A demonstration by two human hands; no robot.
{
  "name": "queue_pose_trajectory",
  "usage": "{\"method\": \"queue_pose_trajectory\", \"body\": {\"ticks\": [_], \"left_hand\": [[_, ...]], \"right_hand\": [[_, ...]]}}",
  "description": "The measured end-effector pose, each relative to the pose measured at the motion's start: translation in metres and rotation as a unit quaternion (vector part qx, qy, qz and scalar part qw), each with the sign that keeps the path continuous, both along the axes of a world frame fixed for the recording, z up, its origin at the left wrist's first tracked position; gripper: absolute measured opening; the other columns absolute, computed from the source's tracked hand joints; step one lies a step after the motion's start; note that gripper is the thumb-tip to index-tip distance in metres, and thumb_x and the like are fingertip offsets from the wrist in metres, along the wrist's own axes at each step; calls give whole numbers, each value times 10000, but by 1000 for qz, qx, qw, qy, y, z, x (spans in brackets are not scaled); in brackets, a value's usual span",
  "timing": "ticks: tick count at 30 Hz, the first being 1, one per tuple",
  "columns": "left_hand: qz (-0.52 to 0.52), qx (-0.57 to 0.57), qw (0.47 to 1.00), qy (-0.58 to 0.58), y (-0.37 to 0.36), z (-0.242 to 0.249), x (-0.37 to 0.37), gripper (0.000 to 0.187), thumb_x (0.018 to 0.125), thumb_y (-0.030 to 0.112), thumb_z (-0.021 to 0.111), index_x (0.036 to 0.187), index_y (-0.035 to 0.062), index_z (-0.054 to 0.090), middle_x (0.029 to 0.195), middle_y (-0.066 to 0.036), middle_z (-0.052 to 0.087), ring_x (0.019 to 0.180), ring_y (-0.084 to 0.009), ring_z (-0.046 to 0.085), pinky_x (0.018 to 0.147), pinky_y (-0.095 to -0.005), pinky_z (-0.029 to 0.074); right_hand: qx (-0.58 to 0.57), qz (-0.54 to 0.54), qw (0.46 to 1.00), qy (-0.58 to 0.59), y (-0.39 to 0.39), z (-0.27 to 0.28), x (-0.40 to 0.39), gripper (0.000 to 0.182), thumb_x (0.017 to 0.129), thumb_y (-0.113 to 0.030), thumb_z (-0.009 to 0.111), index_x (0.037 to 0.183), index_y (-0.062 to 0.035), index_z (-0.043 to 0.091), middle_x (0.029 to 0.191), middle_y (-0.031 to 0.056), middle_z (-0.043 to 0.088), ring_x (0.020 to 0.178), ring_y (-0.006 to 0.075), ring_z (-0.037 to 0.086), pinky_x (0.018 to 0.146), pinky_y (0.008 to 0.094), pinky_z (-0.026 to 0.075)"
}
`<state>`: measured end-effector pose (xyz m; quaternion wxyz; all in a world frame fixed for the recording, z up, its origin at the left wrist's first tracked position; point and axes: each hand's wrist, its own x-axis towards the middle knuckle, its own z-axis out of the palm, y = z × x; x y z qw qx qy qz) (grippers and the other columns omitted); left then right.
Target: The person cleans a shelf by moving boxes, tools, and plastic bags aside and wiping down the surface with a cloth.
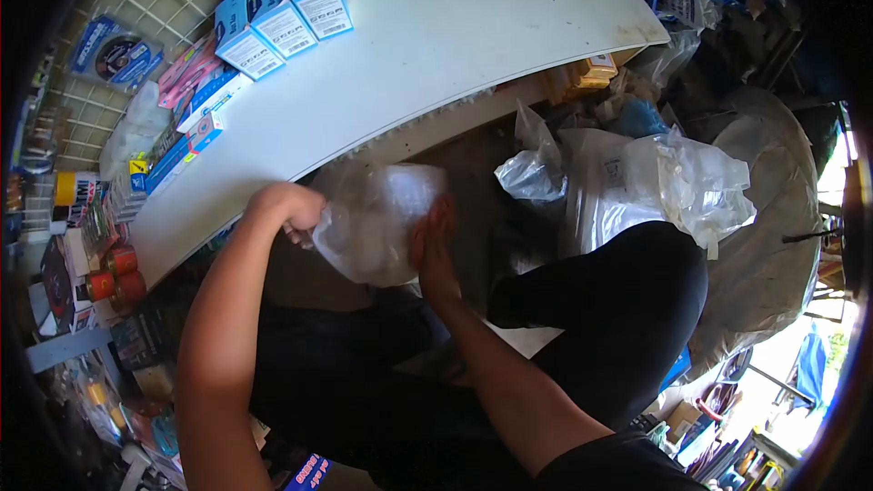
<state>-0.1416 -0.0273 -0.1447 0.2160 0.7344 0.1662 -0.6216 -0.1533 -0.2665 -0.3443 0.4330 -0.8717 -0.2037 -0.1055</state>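
Observation:
A clear plastic bag (377,227), blurred by motion, hangs between my hands above my lap, beside the edge of the white table. My left hand (293,209) is closed on the bag's left edge, its fingers curled around the gathered plastic. Against the right side of the bag lies my right hand (436,250), its fingers stretched out flat and pointing upward. What the bag holds, if anything, I cannot make out.
The curved white table (409,55) spans the front, with blue boxes (282,23) at its back left. Packed clear plastic bags (627,182) are piled to the right of my knee. Red cans (114,282) stand at the left.

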Motion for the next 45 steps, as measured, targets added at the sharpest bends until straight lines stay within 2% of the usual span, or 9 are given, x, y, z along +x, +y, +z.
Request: {"method": "queue_pose_trajectory", "body": {"ticks": [3, 8, 10, 25, 29, 32, 37, 40, 45], "left_hand": [[-131, 97, 986, -31, -4, -17, -3, 238, 871, 106, 500, 956, -1, 694, 838, -123, 702, 676, -214, 655, 606, -355, 532], [-217, 91, 972, -1, -22, 0, 10, 261, 865, 107, 485, 968, -23, 686, 857, -145, 696, 692, -235, 657, 611, -380, 522], [-230, 81, 970, -3, -18, -5, 6, 268, 864, 108, 477, 968, -28, 684, 865, -147, 694, 697, -236, 658, 613, -384, 521], [-165, 112, 980, -12, -27, 13, 16, 298, 865, 130, 480, 1032, -20, 675, 925, -150, 695, 677, -242, 658, 606, -393, 533], [-197, 112, 974, 1, -34, 12, 21, 311, 872, 140, 491, 1072, -12, 674, 953, -156, 696, 685, -242, 665, 618, -392, 542], [-159, 121, 980, -10, -42, 14, 24, 321, 873, 132, 490, 1073, -48, 665, 975, -172, 691, 683, -249, 668, 619, -390, 546], [-164, 104, 981, -24, -53, 46, 28, 347, 868, 122, 473, 1110, -42, 660, 998, -171, 689, 680, -224, 669, 633, -354, 547], [-216, 29, 974, -54, -55, 42, 28, 337, 830, 105, 482, 1088, -16, 663, 937, -156, 696, 676, -212, 668, 620, -360, 536], [-221, -70, 966, -115, -72, 60, 34, 283, 820, 119, 517, 1025, -8, 666, 865, -152, 704, 696, -233, 679, 645, -380, 529]], "right_hand": [[131, -16, 958, 256, 12, -75, 6, 413, 1021, -146, 353, 1429, -88, 377, 1174, 96, 599, 1041, 229, 603, 857, 351, 498], [296, 213, 802, 474, 22, 82, 24, 346, 1058, -232, 336, 1324, -65, 481, 1165, 83, 576, 1053, 205, 588, 896, 319, 479], [29, 220, 975, -7, 11, 69, -6, 385, 1062, -292, 331, 1322, -57, 489, 1230, 95, 549, 1131, 215, 579, 947, 323, 468], [218, 135, 941, 223, -51, 5, -6, 466, 936, -52, 489, 1397, -2, 449, 1427, 210, 437, 1372, 363, 345, 1131, 399, 300], [-164, 29, 955, 244, -52, 27, 8, 406, 956, -104, 489, 1346, 11, 492, 1319, 255, 523, 1193, 425, 515, 998, 424, 442], [56, 97, 993, 32, 7, 89, 33, 419, 970, -168, 507, 1349, 10, 481, 1240, 265, 565, 1081, 437, 572, 917, 426, 488], [314, 90, 892, 312, -48, 8, -4, 431, 943, -171, 535, 1365, -98, 491, 1238, 248, 568, 1061, 385, 589, 906, 422, 493], [-86, -20, 954, 286, -102, -101, -11, 379, 922, -166, 555, 1297, -117, 556, 1198, 226, 601, 1033, 376, 614, 875, 405, 509], [156, 23, 987, 14, -10, 107, 72, 216, 867, -175, 608, 1041, -71, 681, 1080, 179, 666, 955, 372, 649, 753, 418, 523]]}}
